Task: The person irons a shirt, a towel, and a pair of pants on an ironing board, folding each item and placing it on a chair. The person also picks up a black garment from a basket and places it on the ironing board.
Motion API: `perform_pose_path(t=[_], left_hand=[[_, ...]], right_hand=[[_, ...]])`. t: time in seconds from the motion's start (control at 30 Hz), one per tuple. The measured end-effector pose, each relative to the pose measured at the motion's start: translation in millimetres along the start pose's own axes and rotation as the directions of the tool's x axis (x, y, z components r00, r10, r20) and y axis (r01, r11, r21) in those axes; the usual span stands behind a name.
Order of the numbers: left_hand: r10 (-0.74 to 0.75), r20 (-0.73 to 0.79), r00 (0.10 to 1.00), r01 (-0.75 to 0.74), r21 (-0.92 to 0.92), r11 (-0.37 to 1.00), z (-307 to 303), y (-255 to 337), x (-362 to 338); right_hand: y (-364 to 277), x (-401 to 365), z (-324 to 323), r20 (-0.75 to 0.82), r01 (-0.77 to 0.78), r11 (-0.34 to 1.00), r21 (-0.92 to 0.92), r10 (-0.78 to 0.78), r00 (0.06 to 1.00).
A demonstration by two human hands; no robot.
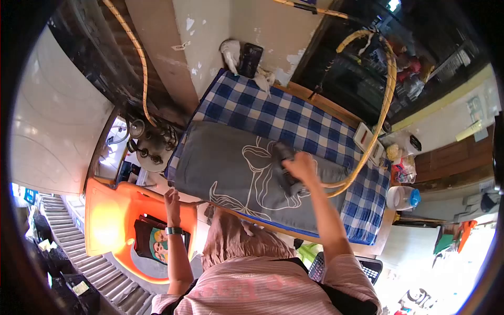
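Note:
My right hand (301, 168) is wrapped round the handle of a dark iron (283, 170), which rests on a grey cloth (220, 157) with white flower outlines. The cloth lies folded flat on a blue and white checked cover (294, 113) over the table. Two yellowish hoses (362, 165) run from the iron to the right and up. My left hand (172, 198), with a watch on the wrist, is off the cloth near the table's front left edge, its fingers curled; whether it holds anything is too small to tell.
An orange chair (107, 215) with folded dark clothes (152, 239) stands at the left. Behind it is a metal boiler (152, 147) with valves. A white tray (370, 142) lies at the table's right end, near a jar with a blue lid (401, 198). A black basket (370, 268) stands front right.

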State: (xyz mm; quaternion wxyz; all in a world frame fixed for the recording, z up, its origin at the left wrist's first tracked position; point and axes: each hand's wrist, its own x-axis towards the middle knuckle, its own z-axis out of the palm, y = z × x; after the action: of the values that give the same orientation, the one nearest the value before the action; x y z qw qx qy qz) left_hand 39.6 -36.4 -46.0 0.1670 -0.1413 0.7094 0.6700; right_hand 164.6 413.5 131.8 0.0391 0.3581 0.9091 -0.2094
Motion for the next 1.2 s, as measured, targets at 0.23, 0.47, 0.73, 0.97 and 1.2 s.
perform_pose_path(t=[0.23,0.47,0.73,0.97,1.2], left_hand=[[-0.038,0.081,0.996,0.043,-0.058,0.997,42,-23,-59],[0.326,-0.059,0.944,-0.283,0.363,0.887,95,-53,-97],[0.729,0.261,0.633,-0.725,0.531,0.439,206,0,-180],[0.55,0.761,0.345,-0.934,0.334,0.124,272,2,-203],[0.347,0.9,0.264,-0.96,0.279,0.007,280,-11,-198]], right_hand=[[231,-30,-82,-0.02,-0.391,0.825,0.408,0.437,0.899],[388,-61,-70,-0.571,-0.291,0.954,-0.072,0.2,0.796],[281,-174,74,-0.464,-0.348,0.891,-0.291,0.186,0.866],[279,-156,91,-0.124,-0.273,0.639,0.719,0.504,0.855],[159,-123,-15,-0.164,-0.019,0.667,0.745,0.211,0.964]])
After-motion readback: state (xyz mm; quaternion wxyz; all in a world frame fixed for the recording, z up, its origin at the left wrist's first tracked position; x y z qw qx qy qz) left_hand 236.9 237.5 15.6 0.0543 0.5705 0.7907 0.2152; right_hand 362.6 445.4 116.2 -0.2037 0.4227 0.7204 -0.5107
